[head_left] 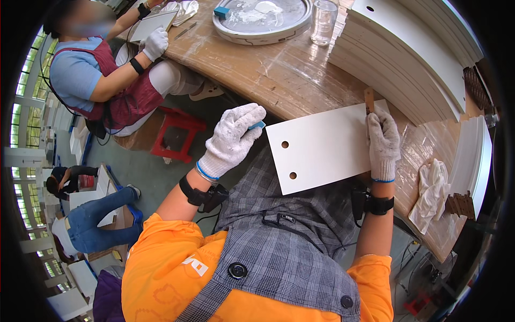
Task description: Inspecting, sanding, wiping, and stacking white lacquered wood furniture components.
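Observation:
A white rectangular panel (pixel 324 145) with two round holes near its left end lies tilted over my lap and the table's near edge. My right hand (pixel 383 140), in a white work glove, grips the panel's right end. Under those fingers a flat brown wooden strip (pixel 369 100) with a small hole pokes up; its lower part is hidden. My left hand (pixel 234 134), gloved too, is raised just left of the panel, apart from it. Its fingers are closed on a small blue piece (pixel 257 125), mostly covered by the glove.
On the brown table (pixel 268 72) stand a round tray (pixel 263 37) smeared with white paste, a blue block (pixel 221 13) on its rim, and a clear glass (pixel 324 24). White panels (pixel 397 59) are stacked at right, near a crumpled cloth (pixel 431 193). A co-worker (pixel 107 75) sits left by a red stool (pixel 177 134).

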Demonstrator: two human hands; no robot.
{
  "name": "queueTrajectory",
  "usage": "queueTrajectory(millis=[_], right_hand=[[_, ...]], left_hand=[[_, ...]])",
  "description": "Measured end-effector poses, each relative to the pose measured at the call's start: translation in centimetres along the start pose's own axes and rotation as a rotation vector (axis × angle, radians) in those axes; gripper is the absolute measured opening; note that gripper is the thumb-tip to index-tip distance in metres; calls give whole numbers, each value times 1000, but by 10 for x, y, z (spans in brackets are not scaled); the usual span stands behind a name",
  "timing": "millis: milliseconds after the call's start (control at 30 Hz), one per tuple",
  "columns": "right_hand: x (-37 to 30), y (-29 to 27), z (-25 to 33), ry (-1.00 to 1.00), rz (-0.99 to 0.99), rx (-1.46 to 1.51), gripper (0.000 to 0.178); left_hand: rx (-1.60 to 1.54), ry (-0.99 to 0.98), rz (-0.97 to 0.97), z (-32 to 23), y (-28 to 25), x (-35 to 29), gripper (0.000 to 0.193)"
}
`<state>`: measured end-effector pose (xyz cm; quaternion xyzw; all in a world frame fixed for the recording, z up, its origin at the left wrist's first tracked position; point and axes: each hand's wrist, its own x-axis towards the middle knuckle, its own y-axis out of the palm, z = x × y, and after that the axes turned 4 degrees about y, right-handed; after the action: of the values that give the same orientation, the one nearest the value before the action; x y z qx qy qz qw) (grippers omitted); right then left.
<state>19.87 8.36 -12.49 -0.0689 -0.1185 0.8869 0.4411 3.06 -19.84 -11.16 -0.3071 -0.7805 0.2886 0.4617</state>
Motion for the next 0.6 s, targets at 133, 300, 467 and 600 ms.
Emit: queueTrajectory(millis=[133,300,467,600], right_hand=[[0,0,1,-9,-4,-6,16],[0,0,2,20,16,0,17],[1,1,-2,-44,-12,-39,18],[0,-2,-1,-8,2,-23,18]], left_hand=[[-57,21,22,2,1,-1,46],[-66,-7,-9,1,0,2,46],[-55,19,36,3,-2,2,46],[-123,11,70,2,-2,2,45]])
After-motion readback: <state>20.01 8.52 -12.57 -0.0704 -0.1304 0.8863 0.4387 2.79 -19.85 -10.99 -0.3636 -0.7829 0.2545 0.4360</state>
